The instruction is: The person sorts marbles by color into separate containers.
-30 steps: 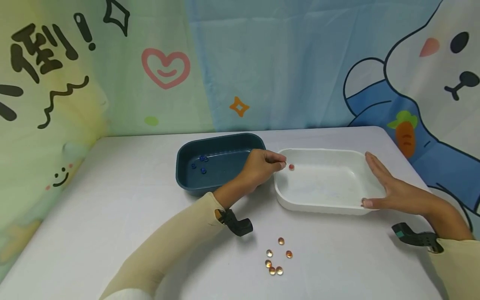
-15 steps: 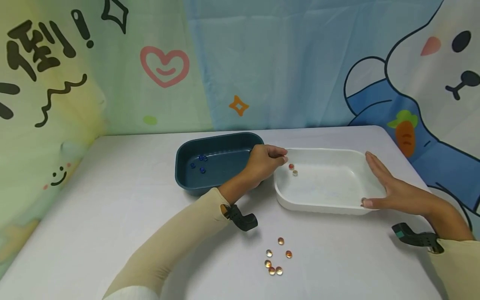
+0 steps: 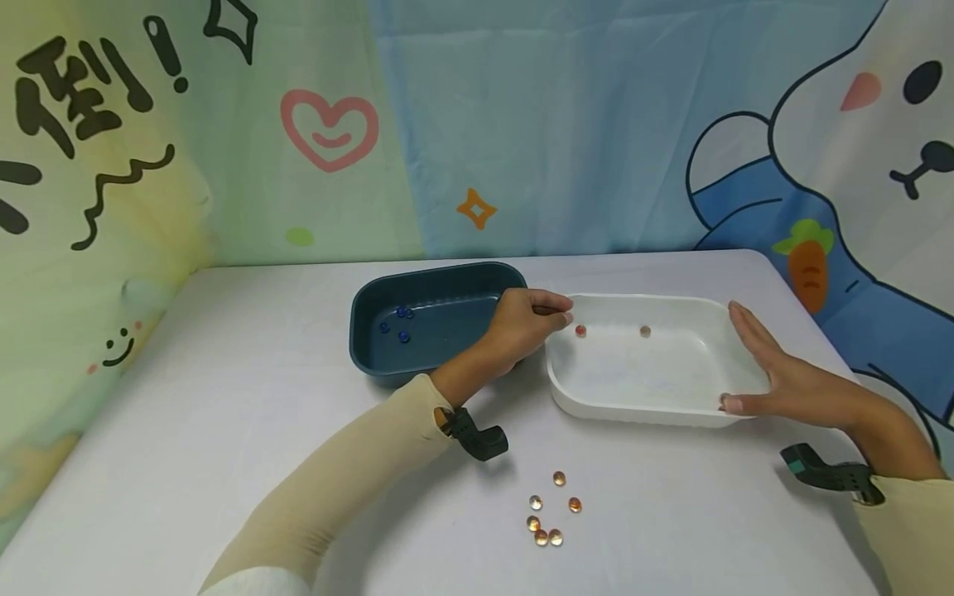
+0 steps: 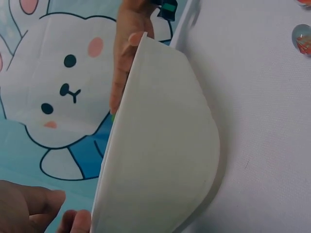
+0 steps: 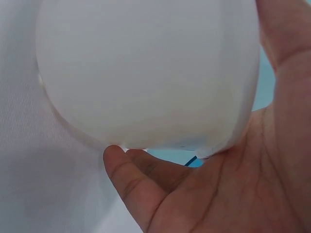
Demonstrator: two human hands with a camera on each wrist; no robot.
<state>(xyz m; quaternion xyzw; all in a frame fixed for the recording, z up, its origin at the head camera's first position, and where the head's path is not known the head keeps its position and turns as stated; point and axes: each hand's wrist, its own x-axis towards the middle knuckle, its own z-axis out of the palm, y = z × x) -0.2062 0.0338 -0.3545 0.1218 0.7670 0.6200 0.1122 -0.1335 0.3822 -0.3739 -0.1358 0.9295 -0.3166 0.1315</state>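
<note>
My left hand (image 3: 522, 323) is at the left end of a white tray (image 3: 641, 410), its fingers loosely bent around a gap with no bead visible between them. In the left wrist view its fingertips (image 4: 80, 222) lie beside the tray rim; whether they touch cannot be told. My right hand (image 3: 782, 389) grips the tray's right end, thumb over the front corner and fingers along the far side. Inside the tray are a reddish glass bead (image 3: 580, 331) near the left end and a pale brownish glass bead (image 3: 645, 332) towards the middle.
A dark teal basin (image 3: 440, 364) stands left of the tray, with several blue beads (image 3: 404, 337) in it. Several amber glass beads (image 3: 555, 538) lie on the white-covered table (image 3: 447, 538) nearer me. A printed curtain (image 3: 559, 124) hangs behind.
The pale bead has left my left fingers, dropped beside the reddish one and rolled right across the tray. My left hand moved slightly; the right hand has kept its grip.
</note>
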